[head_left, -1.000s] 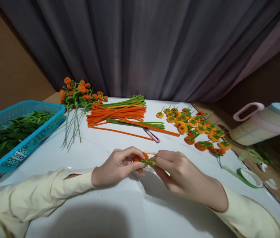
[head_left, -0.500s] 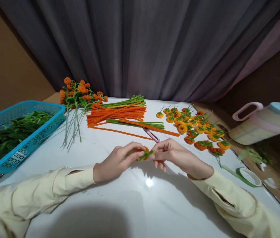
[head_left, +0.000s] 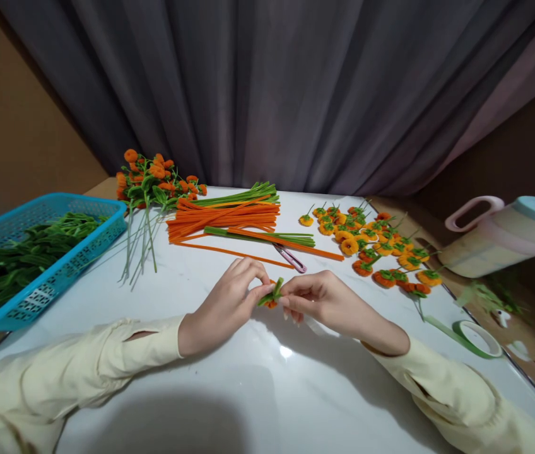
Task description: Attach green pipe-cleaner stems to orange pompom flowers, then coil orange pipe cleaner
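Note:
My left hand (head_left: 227, 306) and my right hand (head_left: 322, 301) meet above the middle of the white table (head_left: 267, 391). Between their fingertips they pinch a small orange pipe-cleaner pumpkin with a green top (head_left: 271, 294). Both hands have their fingers curled closed on it. Cream sleeves cover both forearms.
A blue basket (head_left: 66, 258) of green leaves stands at the left. Finished orange flowers on stems (head_left: 149, 180), orange and green pipe cleaners (head_left: 224, 217), pink scissors (head_left: 291, 257), several small pumpkins (head_left: 371, 243), green tape (head_left: 478, 337) and a jug (head_left: 508, 233) lie around.
My right wrist has lifted and turned, and both hands have shifted slightly away from me. The little pumpkin has been rotated between the fingertips.

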Available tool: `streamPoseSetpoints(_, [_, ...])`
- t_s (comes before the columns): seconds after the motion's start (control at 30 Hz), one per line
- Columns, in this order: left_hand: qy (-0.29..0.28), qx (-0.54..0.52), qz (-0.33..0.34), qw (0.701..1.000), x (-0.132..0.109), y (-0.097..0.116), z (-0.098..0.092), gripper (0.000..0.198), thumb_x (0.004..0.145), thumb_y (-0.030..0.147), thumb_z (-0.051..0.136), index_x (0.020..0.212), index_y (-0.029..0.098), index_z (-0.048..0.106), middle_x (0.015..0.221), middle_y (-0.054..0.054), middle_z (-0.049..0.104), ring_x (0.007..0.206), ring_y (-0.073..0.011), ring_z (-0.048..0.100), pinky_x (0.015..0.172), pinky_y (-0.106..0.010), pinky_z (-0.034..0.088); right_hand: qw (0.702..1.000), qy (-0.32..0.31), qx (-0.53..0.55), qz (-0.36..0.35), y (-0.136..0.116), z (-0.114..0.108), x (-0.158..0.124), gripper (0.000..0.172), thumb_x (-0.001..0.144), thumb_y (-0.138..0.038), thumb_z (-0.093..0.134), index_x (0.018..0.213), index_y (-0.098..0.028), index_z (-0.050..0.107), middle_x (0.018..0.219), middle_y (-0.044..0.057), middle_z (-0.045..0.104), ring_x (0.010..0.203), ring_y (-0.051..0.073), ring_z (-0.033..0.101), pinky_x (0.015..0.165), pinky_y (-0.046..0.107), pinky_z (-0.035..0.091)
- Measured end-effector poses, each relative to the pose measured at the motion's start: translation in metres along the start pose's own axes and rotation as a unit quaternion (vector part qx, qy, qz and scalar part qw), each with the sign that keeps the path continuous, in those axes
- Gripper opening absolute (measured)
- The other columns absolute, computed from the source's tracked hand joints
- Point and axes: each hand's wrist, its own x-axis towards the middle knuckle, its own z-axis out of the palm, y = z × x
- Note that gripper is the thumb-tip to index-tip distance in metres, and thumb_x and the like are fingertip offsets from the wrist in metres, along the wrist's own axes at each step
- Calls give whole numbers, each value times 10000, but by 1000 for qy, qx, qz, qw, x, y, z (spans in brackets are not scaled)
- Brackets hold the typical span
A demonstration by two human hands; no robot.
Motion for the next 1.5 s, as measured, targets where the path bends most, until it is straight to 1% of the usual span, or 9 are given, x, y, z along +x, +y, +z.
streamPoseSetpoints(0.2, [30, 95, 29, 995, -3, -7, 7, 143, 904, 132, 358, 796, 181, 437, 871, -40, 527, 845, -182, 461, 769, -333, 367, 999, -13, 38, -17, 6, 6, 3, 301, 815, -431, 553, 766, -137, 595, 682, 29, 609, 576, 128, 592, 591, 253, 489])
streamPoseSetpoints(0.37, [48, 134, 62, 988, -5, -6, 10, 154, 890, 83, 342, 795, 175, 422, 866, -47, 518, 847, -187, 454, 760, -340, 360, 999, 14, 8, -27, 4, 14, 1, 254, 859, -318, 489, 684, -144, 549, 580, 0, 564, 508, 107, 563, 525, 214, 447])
streamPoseSetpoints(0.6, [9, 119, 91, 989, -10, -3, 10, 177, 845, 17, 349, 782, 172, 405, 851, -49, 491, 832, -179, 433, 739, -321, 369, 976, 40, -207, -57, -4, 18, -2, 167, 703, -26, 479, 595, -142, 533, 504, -30, 527, 448, 72, 437, 473, 188, 311])
streamPoseSetpoints(0.8, [-43, 133, 105, 985, -13, 2, 10, 177, 851, 26, 336, 794, 160, 437, 863, -65, 504, 829, -186, 431, 733, -320, 375, 932, 15, -361, -46, -3, 19, -3, 207, 538, 39, 467, 609, -148, 519, 544, -17, 527, 483, 87, 399, 459, 213, 222])
streamPoseSetpoints(0.9, [-46, 153, 80, 984, -10, 0, 9, 180, 877, 63, 325, 793, 165, 447, 866, -63, 516, 816, -188, 432, 719, -321, 366, 947, 25, -316, -59, 3, 17, 0, 160, 636, 0, 467, 633, -154, 509, 569, 3, 539, 502, 103, 438, 476, 213, 282])
streamPoseSetpoints(1.03, [-6, 177, 41, 983, -2, -3, 6, 144, 900, 121, 351, 806, 170, 449, 874, -53, 527, 824, -191, 442, 729, -331, 346, 995, 15, -94, -2, 9, 12, 4, 178, 849, -251, 444, 716, -159, 518, 607, 13, 558, 500, 115, 519, 483, 224, 431])
streamPoseSetpoints(1.2, [5, 171, 30, 985, 1, -4, 4, 133, 893, 110, 363, 810, 168, 449, 886, -46, 528, 850, -190, 446, 759, -338, 342, 997, -16, 54, 50, 9, 12, 6, 313, 823, -437, 507, 679, -159, 488, 580, -4, 535, 480, 113, 553, 445, 218, 466])
streamPoseSetpoints(1.3, [-17, 134, 43, 990, 1, -4, 3, 145, 892, 102, 351, 800, 171, 440, 873, -46, 518, 856, -188, 448, 776, -333, 357, 999, -8, 22, 40, 8, 11, 6, 280, 829, -347, 494, 624, -158, 483, 512, -28, 501, 365, 61, 426, 380, 182, 350])
streamPoseSetpoints(1.5, [-73, 62, 61, 994, -4, -3, 5, 153, 887, 109, 346, 785, 176, 438, 854, -45, 515, 842, -179, 452, 777, -316, 386, 984, 13, -179, -17, 8, 13, 4, 159, 726, -103, 484, 580, -135, 537, 459, -43, 434, 436, 68, 331, 421, 193, 256])
